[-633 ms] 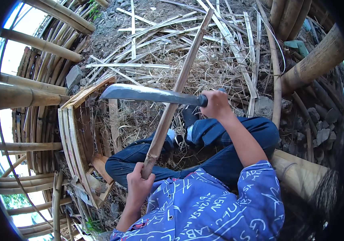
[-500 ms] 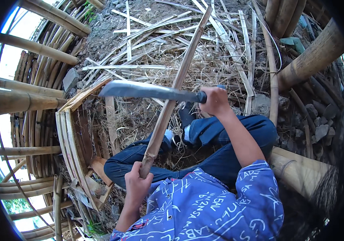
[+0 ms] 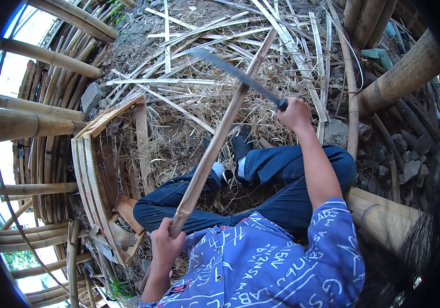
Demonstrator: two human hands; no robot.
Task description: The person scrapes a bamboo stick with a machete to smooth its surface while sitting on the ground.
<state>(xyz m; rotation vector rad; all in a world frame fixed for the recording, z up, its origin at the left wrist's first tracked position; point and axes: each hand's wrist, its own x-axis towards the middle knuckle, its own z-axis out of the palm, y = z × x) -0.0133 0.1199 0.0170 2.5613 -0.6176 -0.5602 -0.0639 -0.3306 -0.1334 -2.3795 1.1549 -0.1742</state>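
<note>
A long bamboo strip [image 3: 209, 155] slants from my lap up toward the far ground. My left hand [image 3: 166, 245] is closed around its near end. In my right hand [image 3: 296, 114] is the dark handle of a machete [image 3: 230, 68], whose long grey blade points to the far left. The blade crosses the strip in its upper part, apparently against it; whether it cuts in, I cannot tell. Most of the handle is hidden by my fingers.
A wooden crate [image 3: 87, 174] stands at my left. Thin bamboo strips [image 3: 189, 81] and curled shavings [image 3: 173, 118] litter the ground ahead. Thick bamboo poles [image 3: 399, 77] rise at right, near stones [image 3: 412, 168]. A bamboo-pole wall [image 3: 50, 149] lies along the left.
The machete has slid farther up the strip, away from me, and its tip has swung to the far side. My left hand has shifted slightly nearer with the strip.
</note>
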